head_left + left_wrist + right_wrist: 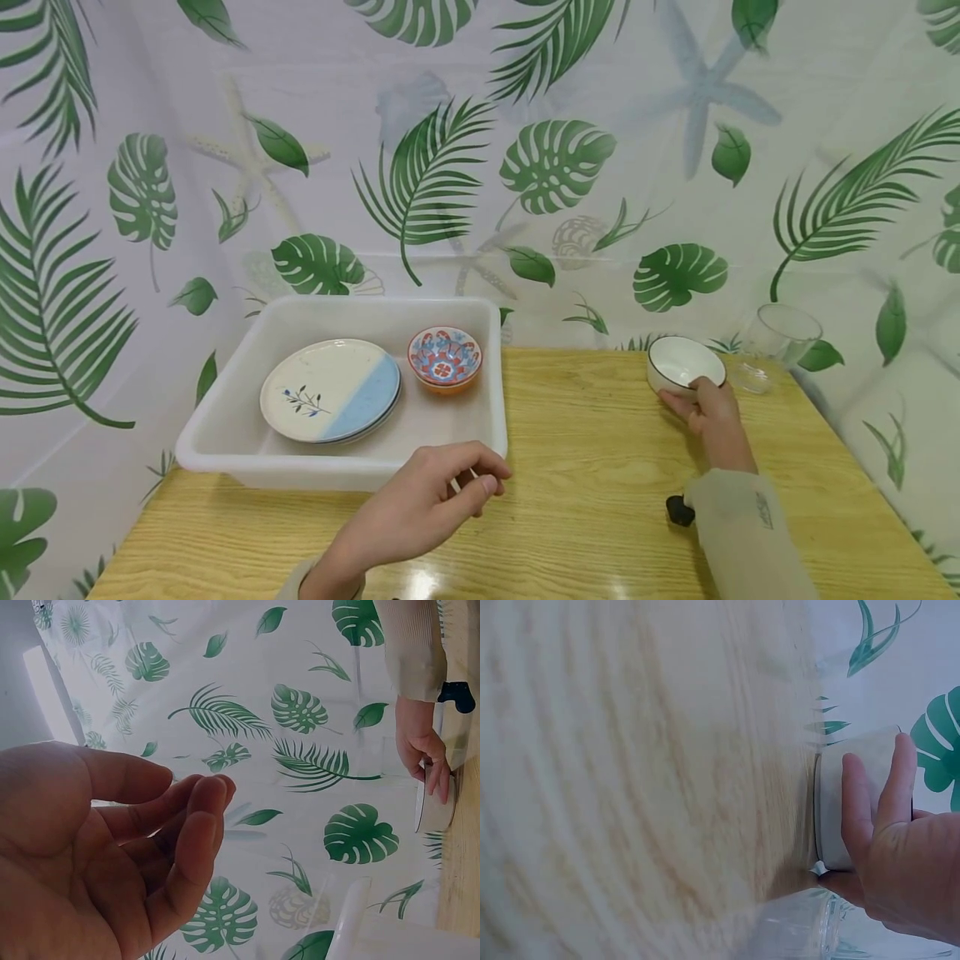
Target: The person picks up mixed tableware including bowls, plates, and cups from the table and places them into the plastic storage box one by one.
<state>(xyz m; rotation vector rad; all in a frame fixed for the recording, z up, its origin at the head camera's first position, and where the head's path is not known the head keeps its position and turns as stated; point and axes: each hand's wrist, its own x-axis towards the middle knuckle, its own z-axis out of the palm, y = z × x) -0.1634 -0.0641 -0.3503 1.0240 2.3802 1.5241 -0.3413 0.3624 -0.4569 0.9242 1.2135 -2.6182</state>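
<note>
At the back right of the table, my right hand [708, 412] grips a white bowl [678, 357] with a dark rim, fingers against its near side and at the rim. In the right wrist view, fingers of the right hand [900, 847] lie along the outer wall of the bowl [831, 810], close to the tabletop. My left hand [423, 500] hangs by the front right corner of a white plastic tub [341, 468]. Its fingers are loosely curled; the left wrist view shows nothing in the left hand [127, 847].
Inside the tub, oval plates [330, 390], cream and blue, lie stacked at left, with patterned bowls [445, 357] at right. A clear glass [783, 333] stands just right of the white bowl. Behind the wooden table [585, 467] hangs a leaf-print cloth [570, 167].
</note>
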